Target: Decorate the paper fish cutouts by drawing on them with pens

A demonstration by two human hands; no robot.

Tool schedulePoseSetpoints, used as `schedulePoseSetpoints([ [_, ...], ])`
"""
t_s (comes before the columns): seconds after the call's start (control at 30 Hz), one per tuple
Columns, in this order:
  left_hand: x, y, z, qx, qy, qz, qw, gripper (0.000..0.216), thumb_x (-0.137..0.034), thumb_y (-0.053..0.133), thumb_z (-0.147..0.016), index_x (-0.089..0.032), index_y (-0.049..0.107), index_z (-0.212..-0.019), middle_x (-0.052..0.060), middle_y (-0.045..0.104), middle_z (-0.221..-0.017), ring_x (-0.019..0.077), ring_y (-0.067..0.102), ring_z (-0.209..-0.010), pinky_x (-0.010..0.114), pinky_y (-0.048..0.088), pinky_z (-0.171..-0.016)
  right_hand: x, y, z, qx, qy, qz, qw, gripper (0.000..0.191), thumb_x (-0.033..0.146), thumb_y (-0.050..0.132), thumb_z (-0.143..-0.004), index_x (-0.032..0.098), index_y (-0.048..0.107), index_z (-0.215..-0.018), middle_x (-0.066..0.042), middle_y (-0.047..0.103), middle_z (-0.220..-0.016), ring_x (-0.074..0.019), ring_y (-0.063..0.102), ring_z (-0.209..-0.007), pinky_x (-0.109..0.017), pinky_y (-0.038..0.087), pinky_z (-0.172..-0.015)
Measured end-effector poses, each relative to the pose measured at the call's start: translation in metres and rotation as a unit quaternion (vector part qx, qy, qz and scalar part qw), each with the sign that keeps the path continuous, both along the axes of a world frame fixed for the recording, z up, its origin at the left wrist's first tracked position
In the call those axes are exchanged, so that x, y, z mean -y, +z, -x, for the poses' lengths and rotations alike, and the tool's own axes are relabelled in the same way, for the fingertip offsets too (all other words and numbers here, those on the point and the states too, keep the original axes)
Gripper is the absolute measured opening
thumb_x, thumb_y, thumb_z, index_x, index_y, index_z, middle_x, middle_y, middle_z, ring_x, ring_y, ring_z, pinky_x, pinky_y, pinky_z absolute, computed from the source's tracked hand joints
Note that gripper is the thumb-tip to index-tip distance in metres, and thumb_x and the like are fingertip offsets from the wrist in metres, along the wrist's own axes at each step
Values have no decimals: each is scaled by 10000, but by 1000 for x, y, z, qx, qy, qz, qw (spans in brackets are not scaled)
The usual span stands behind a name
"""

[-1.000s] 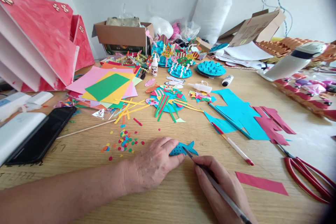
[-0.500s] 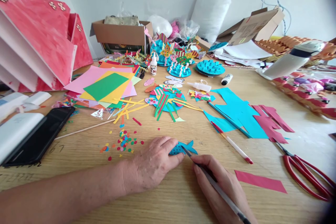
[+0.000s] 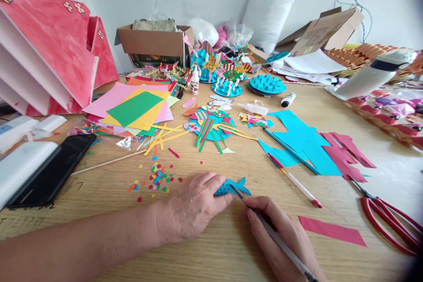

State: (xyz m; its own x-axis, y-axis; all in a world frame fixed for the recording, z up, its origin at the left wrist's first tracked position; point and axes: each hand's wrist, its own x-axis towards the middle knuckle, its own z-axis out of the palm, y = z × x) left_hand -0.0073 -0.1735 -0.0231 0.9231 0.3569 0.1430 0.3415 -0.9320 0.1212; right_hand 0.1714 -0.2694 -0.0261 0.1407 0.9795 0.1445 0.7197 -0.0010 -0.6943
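Note:
A small blue paper fish (image 3: 225,187) with dark dots lies flat on the table in front of me. My left hand (image 3: 200,207) pins its head end down between thumb and fingers, covering that part. In my right hand (image 3: 284,233) is a black pen (image 3: 291,254), gripped in a writing hold, its tip at the fish's body near the tail. Colourful paper dots (image 3: 160,176) are scattered beyond my left hand. To the right of my right hand lies a dark red paper strip (image 3: 332,230).
Red-handled scissors (image 3: 390,220), a red pen (image 3: 295,180) and blue paper offcuts (image 3: 304,141) lie to the right. Further off are a blue disc (image 3: 211,137) with paper fish and strips, stacked coloured paper (image 3: 135,108) and a glue bottle (image 3: 194,81). A phone (image 3: 53,169) lies left.
The whole view has shifted slightly, with things appearing a little further right. My left hand still holds the fish; the pen tip stays at nearly the same spot on it.

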Motion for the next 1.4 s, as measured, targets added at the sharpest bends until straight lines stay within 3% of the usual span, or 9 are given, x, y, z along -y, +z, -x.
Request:
schedulePoseSetpoints([
  [1.4,1,0,1,4,0,15,1000,333,-161,480,-892,-215,503,-1220,101,467,-1171,244,457,-1081,389,417,-931,1,3,-1,-4,-3,19,1000,145,299,463,-854,249,598,-860,28,687,-713,-141,654,-622,-210,513,-565],
])
